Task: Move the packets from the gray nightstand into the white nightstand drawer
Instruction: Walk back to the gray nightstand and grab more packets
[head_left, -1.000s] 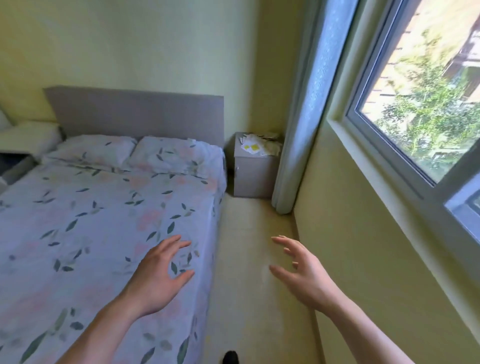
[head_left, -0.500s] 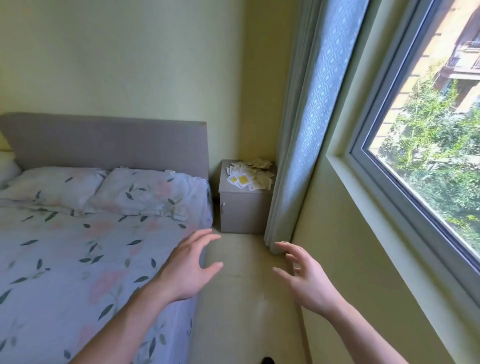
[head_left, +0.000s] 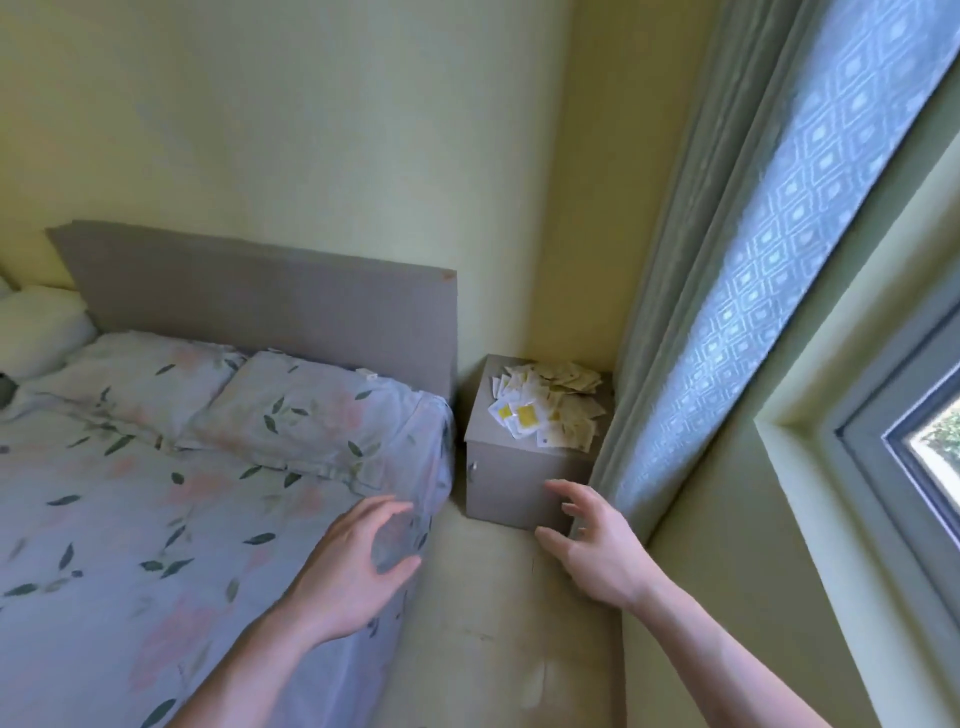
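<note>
Reaching toward packets (head_left: 545, 410) heaped on gray nightstand (head_left: 519, 483); left hand (head_left: 358, 566) and right hand (head_left: 597, 545) spread, empty; I'm advising scooping from both sides.

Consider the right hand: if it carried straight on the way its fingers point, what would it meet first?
Probably the front of the gray nightstand. The right hand is open, fingers aimed up and left at it, below the packets. Depth is unclear.

floral bed (head_left: 156, 519), gray headboard (head_left: 270, 312), patterned curtain (head_left: 753, 270), window (head_left: 924, 431)
</note>
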